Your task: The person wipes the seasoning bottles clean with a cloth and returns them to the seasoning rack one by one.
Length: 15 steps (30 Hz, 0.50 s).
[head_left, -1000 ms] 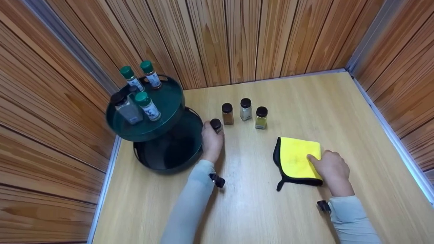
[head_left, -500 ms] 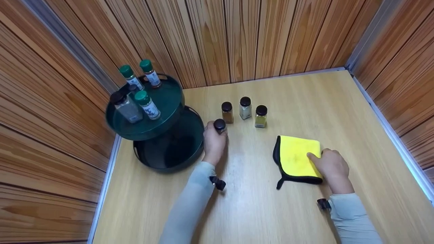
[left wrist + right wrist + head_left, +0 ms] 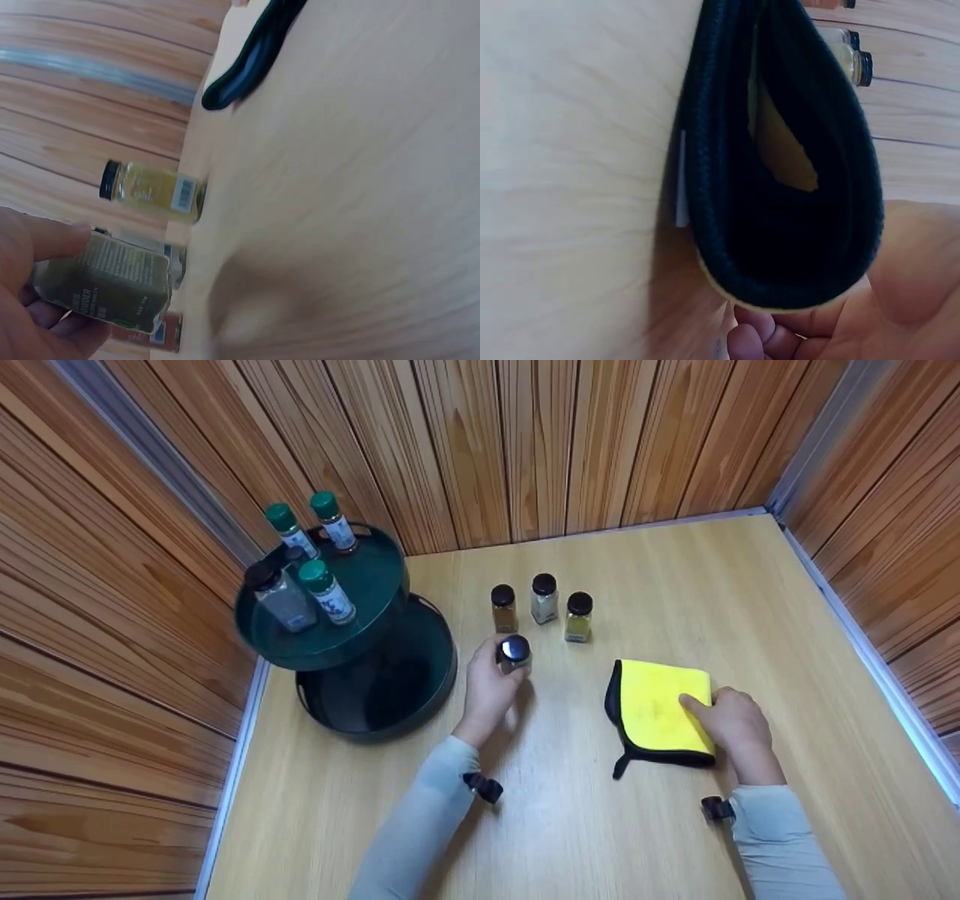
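My left hand (image 3: 491, 682) grips a dark-capped spice jar (image 3: 514, 651) by its sides. In the left wrist view that spice jar (image 3: 112, 281) is tilted and held off the table, with "POWDER" on its label. Over on the right, my right hand (image 3: 739, 727) holds the edge of a folded yellow cloth (image 3: 664, 709) with black trim, thumb on top. The right wrist view shows the black-edged fold of the cloth (image 3: 780, 247) from the side, fingers curled beneath it. Just behind the held jar stand a brown-filled jar (image 3: 504, 611), a pale-filled jar (image 3: 544, 600) and a yellow-green-filled jar (image 3: 578, 619).
A dark green two-tier round rack stands at the left; its upper tray (image 3: 375, 577) carries several jars, including green-capped ones (image 3: 328, 592) and a large dark-capped one (image 3: 281, 596). Its lower tray (image 3: 375, 727) sits on the wooden table (image 3: 585, 840). Wood-panelled walls enclose the back and sides.
My left hand has carried the spice jar right and nearer to me, away from the rack, and its cap now catches light. The right hand and cloth stay put.
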Each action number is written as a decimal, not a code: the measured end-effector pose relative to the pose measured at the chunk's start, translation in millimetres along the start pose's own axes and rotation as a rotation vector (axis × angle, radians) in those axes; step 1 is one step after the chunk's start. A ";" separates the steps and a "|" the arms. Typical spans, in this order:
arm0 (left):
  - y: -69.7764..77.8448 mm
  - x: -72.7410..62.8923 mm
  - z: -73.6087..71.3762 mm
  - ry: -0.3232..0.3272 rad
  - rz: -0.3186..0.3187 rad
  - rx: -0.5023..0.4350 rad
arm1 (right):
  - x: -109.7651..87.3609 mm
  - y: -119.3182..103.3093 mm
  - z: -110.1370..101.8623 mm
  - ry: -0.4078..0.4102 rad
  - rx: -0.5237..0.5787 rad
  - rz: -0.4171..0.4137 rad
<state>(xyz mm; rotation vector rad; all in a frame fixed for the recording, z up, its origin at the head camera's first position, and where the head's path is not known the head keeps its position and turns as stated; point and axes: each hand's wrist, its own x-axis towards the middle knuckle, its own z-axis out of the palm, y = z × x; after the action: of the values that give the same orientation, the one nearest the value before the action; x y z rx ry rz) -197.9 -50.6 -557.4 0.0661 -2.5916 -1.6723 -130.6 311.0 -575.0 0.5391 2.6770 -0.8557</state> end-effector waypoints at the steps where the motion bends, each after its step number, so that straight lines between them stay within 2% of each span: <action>1: 0.5 -2.9 0.1 -0.014 -0.002 -0.002 | 0.7 1.1 -0.3 -0.009 0.023 0.002; 8: -1.8 -20.6 0.1 -0.107 0.010 -0.043 | 1.6 3.4 -3.5 -0.043 0.182 0.003; 15: -8.0 -36.1 3.3 -0.184 0.017 -0.072 | 2.0 2.8 -6.0 -0.097 0.277 0.001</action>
<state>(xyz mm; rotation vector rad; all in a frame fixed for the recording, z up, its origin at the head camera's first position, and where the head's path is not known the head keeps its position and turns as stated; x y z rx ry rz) -162.1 -48.4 -567.0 -0.1179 -2.6467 -1.8454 -132.1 317.3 -572.4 0.5426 2.4858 -1.2290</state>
